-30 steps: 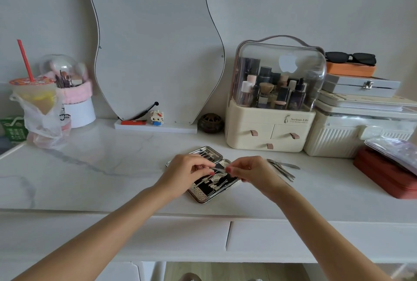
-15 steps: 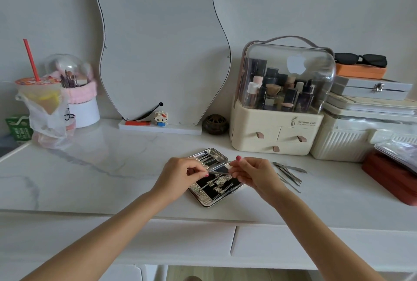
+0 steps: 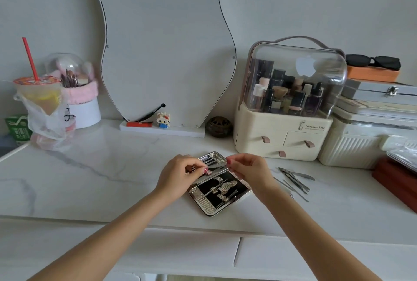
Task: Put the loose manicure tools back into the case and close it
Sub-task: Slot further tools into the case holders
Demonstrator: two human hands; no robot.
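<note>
Now both hands hover over the open silver manicure case (image 3: 220, 192) on the white marble table (image 3: 90, 168). Left hand (image 3: 180, 176) and right hand (image 3: 249, 169), fingers curled, pinch a thin metal tool (image 3: 216, 170) at the hinge. Loose steel tools (image 3: 294, 179) lie just right.

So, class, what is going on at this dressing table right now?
A person is packing a manicure set. The open case lies on the white table. Both hands work over its far half: the left hand and the right hand pinch the two ends of a thin metal tool, apparently fitting it into its place. Several loose tools lie on the table to the right of the case, not yet packed.
</note>
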